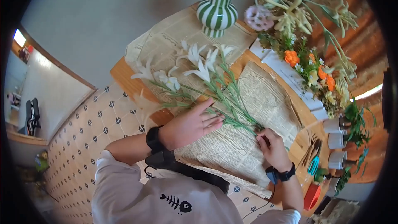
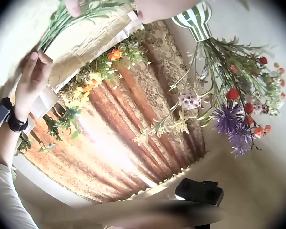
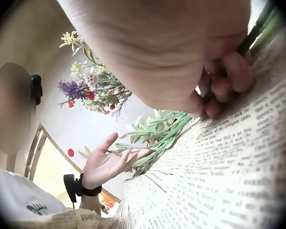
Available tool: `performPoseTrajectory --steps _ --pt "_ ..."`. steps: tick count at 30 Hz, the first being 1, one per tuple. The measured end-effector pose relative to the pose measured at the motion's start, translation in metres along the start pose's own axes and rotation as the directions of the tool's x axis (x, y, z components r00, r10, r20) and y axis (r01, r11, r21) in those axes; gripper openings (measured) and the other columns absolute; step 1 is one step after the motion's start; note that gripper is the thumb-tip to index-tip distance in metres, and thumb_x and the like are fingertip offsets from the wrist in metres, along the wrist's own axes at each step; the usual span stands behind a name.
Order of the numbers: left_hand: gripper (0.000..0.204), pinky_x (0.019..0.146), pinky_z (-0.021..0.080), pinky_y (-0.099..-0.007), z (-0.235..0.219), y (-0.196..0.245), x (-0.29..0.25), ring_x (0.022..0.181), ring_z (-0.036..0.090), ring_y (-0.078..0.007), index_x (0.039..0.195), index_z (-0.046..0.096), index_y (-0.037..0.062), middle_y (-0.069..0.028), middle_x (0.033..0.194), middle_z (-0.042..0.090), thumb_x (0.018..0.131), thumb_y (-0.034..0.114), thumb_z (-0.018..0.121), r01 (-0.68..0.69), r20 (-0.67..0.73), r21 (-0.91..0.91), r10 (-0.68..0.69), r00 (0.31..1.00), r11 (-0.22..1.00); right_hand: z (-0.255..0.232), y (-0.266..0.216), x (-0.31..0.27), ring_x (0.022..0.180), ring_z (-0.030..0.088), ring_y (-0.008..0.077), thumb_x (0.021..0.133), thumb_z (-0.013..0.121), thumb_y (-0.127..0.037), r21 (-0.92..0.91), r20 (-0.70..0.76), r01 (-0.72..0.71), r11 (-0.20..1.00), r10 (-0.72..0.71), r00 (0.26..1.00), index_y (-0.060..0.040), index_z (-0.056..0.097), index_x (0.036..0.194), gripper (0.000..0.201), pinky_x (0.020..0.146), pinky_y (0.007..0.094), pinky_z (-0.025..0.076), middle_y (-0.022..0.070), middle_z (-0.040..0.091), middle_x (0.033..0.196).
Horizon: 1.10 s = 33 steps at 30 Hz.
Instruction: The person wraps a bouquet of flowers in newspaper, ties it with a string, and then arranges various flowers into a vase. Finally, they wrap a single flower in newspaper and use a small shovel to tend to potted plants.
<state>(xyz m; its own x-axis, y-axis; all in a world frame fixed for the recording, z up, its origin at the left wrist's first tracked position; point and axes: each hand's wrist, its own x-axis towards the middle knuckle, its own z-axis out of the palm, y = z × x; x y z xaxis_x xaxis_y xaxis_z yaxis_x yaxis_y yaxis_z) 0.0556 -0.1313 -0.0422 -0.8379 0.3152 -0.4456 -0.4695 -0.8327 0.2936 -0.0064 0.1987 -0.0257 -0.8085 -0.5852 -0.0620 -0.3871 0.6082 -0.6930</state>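
Observation:
White artificial lilies with long green stems lie across a sheet of newsprint wrapping paper on the wooden table. My right hand pinches the lower ends of the stems between thumb and fingers, close over the paper. In the right wrist view the curled fingers are right at the printed sheet. My left hand lies along the stems nearer the blooms, palm turned partly up and fingers extended against the leaves. Its thumb points up toward the flowers.
A green-and-white striped vase of mixed flowers stands at the back. Along the right are orange flowers on a white box, small potted plants, turquoise-handled scissors and a red object. A curtain hangs behind.

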Motion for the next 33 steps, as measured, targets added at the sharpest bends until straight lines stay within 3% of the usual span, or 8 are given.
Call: performPoseTrajectory --steps 7,13,15,21,26,29,31,33 --pt "0.079 0.13 0.034 -0.0468 0.008 -0.003 -0.01 0.157 0.04 -0.0335 0.167 0.014 -0.0072 -0.0227 0.174 0.027 0.117 0.049 0.038 0.152 0.043 0.295 -0.172 0.984 0.943 0.005 0.006 0.0 0.069 0.066 0.0227 0.095 0.072 0.007 -0.025 -0.082 0.059 0.998 -0.061 0.995 0.0022 0.067 0.098 0.008 0.063 0.0313 0.051 0.0136 0.065 0.087" --pt "0.071 0.103 0.053 -0.0344 0.005 0.0 -0.013 0.133 0.061 -0.0254 0.151 0.043 -0.0046 -0.0216 0.156 0.054 0.112 0.054 0.049 0.125 -0.021 0.378 -0.126 0.992 0.918 0.011 0.004 -0.003 0.07 0.065 0.0167 0.093 0.074 0.009 0.084 -0.134 0.0 0.996 0.012 0.991 0.0026 0.067 0.097 0.01 0.063 0.028 0.05 0.0117 0.062 0.086" --pt "0.064 0.088 0.053 -0.0308 -0.011 -0.003 -0.003 0.111 0.069 -0.0213 0.139 0.056 -0.0014 -0.0168 0.136 0.07 0.112 0.057 0.047 -0.121 0.065 0.691 0.105 0.992 0.713 0.01 0.002 -0.001 0.071 0.065 0.0179 0.093 0.074 0.009 0.079 -0.125 -0.003 0.997 0.013 0.992 0.0027 0.067 0.097 0.01 0.064 0.0288 0.051 0.0123 0.062 0.086" --pt "0.058 0.081 0.056 -0.0323 -0.028 0.02 -0.004 0.105 0.072 -0.0212 0.128 0.068 -0.0025 -0.0177 0.124 0.075 0.114 0.048 0.044 0.223 -0.122 0.523 -0.187 0.975 0.823 0.007 -0.005 0.002 0.078 0.07 0.0387 0.091 0.075 0.003 -0.098 -0.07 0.04 0.994 -0.047 0.996 -0.0006 0.067 0.097 0.011 0.067 0.0427 0.056 0.0164 0.068 0.092" --pt "0.056 0.105 0.054 -0.0345 -0.01 0.016 -0.001 0.125 0.068 -0.0239 0.142 0.058 -0.0061 -0.0195 0.143 0.066 0.112 0.04 0.055 0.125 0.045 0.219 -0.138 0.989 0.968 0.009 -0.014 0.005 0.074 0.07 0.0395 0.091 0.074 -0.001 -0.237 -0.062 0.074 0.969 -0.091 0.994 -0.0036 0.068 0.096 0.009 0.065 0.0461 0.056 0.0149 0.068 0.091" --pt "0.05 0.113 0.051 -0.0376 0.006 0.005 0.008 0.131 0.065 -0.0207 0.149 0.055 0.0004 -0.0141 0.147 0.064 0.109 0.028 0.063 -0.136 0.307 0.471 -0.018 0.951 0.872 0.011 -0.021 0.006 0.072 0.07 0.0381 0.09 0.073 -0.001 -0.299 -0.031 0.088 0.95 -0.102 0.994 -0.0041 0.07 0.099 0.01 0.063 0.0464 0.056 0.0144 0.068 0.091" --pt "0.054 0.112 0.051 -0.0392 0.011 -0.002 0.014 0.135 0.061 -0.0201 0.156 0.048 0.0054 -0.0099 0.149 0.061 0.106 0.014 0.066 -0.559 0.536 0.803 0.158 0.829 0.209 0.014 -0.025 0.006 0.067 0.069 0.0358 0.09 0.074 0.0 -0.351 -0.09 0.142 0.925 -0.185 0.979 -0.003 0.073 0.1 0.011 0.058 0.0438 0.055 0.0144 0.067 0.087" --pt "0.052 0.112 0.051 -0.0402 0.011 -0.007 0.025 0.136 0.061 -0.0206 0.154 0.05 0.0063 -0.0092 0.148 0.062 0.105 0.012 0.066 -0.546 0.516 0.813 0.186 0.836 0.202 0.016 -0.03 0.004 0.07 0.069 0.0348 0.088 0.076 0.0 -0.381 -0.086 0.117 0.917 -0.161 0.983 -0.0036 0.074 0.1 0.013 0.061 0.044 0.055 0.013 0.067 0.087"
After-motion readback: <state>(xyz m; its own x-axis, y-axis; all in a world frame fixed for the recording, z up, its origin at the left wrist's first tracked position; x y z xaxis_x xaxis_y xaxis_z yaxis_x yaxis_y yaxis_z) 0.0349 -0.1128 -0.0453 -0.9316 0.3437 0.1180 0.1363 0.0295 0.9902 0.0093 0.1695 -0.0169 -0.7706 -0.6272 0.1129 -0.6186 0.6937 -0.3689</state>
